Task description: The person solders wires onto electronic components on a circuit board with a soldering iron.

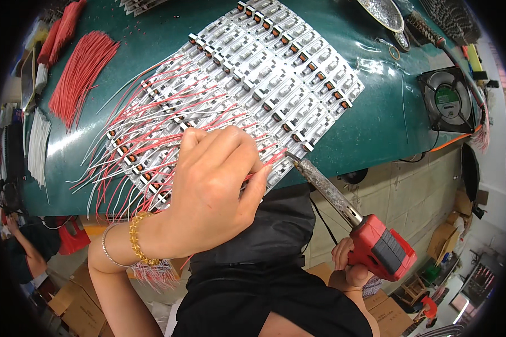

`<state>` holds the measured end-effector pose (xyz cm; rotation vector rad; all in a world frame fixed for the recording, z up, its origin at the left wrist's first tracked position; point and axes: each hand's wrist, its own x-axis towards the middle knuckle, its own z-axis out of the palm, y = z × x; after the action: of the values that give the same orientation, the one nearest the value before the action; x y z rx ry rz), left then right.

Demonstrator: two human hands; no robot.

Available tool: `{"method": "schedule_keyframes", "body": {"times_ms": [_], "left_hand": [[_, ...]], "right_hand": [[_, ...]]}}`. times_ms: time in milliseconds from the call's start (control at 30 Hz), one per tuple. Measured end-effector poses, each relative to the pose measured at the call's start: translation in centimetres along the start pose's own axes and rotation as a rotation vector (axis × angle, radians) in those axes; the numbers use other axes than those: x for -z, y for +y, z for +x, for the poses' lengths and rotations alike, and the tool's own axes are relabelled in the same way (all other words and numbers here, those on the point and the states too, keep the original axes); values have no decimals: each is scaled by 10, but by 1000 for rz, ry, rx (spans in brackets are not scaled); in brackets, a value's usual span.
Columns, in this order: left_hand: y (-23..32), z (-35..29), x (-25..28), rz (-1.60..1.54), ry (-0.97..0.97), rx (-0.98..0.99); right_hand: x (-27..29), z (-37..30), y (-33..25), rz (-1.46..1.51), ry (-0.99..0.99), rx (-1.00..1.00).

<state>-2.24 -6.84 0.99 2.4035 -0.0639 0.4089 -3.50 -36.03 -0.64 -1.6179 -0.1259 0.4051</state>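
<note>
A large white panel of small circuit boards (264,70) lies on the green table, with orange-and-black parts in rows. Many red and white wires (126,126) fan out from its left half. My left hand (213,185) is over the panel's near edge, thumb and fingers pinched around a red wire (276,156). In my right hand (349,267) is a red and black soldering gun (381,247), held below the table edge. Its long metal barrel points up and left, the tip at the panel beside the red wire's end. My left fingers partly hide the wires beneath.
Bundles of red wires (84,76) and white wires (38,149) lie on the table's left. At the right are a small black fan (447,101), a metal dish (383,14) and a cable (455,62). Cardboard boxes (78,303) stand below; another person's arm (29,250) shows at left.
</note>
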Motion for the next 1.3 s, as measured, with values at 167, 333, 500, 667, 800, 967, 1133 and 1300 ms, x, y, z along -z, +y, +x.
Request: {"method": "schedule_keyframes", "body": {"times_ms": [167, 333, 500, 667, 800, 967, 1133, 1300], "left_hand": [[1, 0, 0, 30, 11, -12], [1, -1, 1, 26, 25, -23], [1, 0, 0, 26, 8, -20], [3, -3, 0, 39, 16, 6], [3, -2, 0, 45, 8, 26], [3, -1, -2, 41, 21, -2], [4, 1, -1, 39, 4, -8], [3, -1, 2, -180, 207, 67]], "right_hand": [[4, -8, 2, 32, 170, -55], [5, -3, -1, 93, -133, 60], [8, -13, 13, 33, -46, -5], [18, -21, 22, -271, 51, -18], [4, -7, 1, -27, -27, 0], [-2, -6, -7, 61, -123, -72], [-4, -4, 0, 117, -97, 46], [-3, 0, -2, 192, -80, 87]]}}
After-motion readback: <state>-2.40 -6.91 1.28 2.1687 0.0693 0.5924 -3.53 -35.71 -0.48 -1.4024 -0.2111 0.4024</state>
